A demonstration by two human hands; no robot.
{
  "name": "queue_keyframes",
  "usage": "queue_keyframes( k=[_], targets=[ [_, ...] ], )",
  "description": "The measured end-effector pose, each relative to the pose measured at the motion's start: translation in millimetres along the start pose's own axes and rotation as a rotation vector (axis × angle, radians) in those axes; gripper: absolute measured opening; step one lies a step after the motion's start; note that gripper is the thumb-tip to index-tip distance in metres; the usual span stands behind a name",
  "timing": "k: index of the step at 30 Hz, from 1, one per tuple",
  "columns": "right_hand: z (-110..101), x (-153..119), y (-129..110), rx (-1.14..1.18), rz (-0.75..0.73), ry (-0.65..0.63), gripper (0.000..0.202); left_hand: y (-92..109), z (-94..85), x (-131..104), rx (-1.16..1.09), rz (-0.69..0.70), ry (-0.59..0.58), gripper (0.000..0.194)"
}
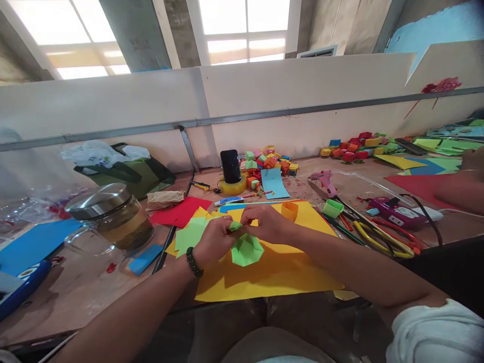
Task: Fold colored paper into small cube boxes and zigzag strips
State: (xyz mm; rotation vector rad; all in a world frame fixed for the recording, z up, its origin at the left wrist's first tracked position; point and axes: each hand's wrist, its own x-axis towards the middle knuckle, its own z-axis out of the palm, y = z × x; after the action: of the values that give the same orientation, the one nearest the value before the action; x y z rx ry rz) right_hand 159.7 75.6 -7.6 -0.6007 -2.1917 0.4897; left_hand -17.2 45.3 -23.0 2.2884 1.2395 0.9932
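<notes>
While both hands pinch the green paper piece (245, 248) above the yellow sheet (272, 277), the left hand (214, 239) grips its upper flap at ten o'clock and the right hand (264, 222) clamps the fold at one o'clock; pressing each crease flat against the sheet would likely keep the edges aligned.

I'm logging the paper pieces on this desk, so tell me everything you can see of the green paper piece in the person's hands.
The green paper piece is light green, thin craft paper, creased into a small angular, partly folded shape. Its upper tip is pinched between the left hand and the right hand, while the wider lower part hangs over the yellow sheet on the desk. Whether it touches that sheet cannot be told.
</notes>
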Motion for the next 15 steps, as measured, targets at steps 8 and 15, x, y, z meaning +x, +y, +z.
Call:
queue_keyframes(
  k=[8, 15],
  targets=[
    [-9.2, 0.1, -8.4, 0.098, 0.171, -0.127, 0.013, -4.9, 4.4, -0.6, -0.14, -0.163, -0.097, 0.03],
    [-5.5, 2.1, 2.6, -0.035, 0.35, -0.237, 0.011, -0.5, -2.6, 3.8, -0.169, -0.23, -0.155, 0.024]
  ],
)
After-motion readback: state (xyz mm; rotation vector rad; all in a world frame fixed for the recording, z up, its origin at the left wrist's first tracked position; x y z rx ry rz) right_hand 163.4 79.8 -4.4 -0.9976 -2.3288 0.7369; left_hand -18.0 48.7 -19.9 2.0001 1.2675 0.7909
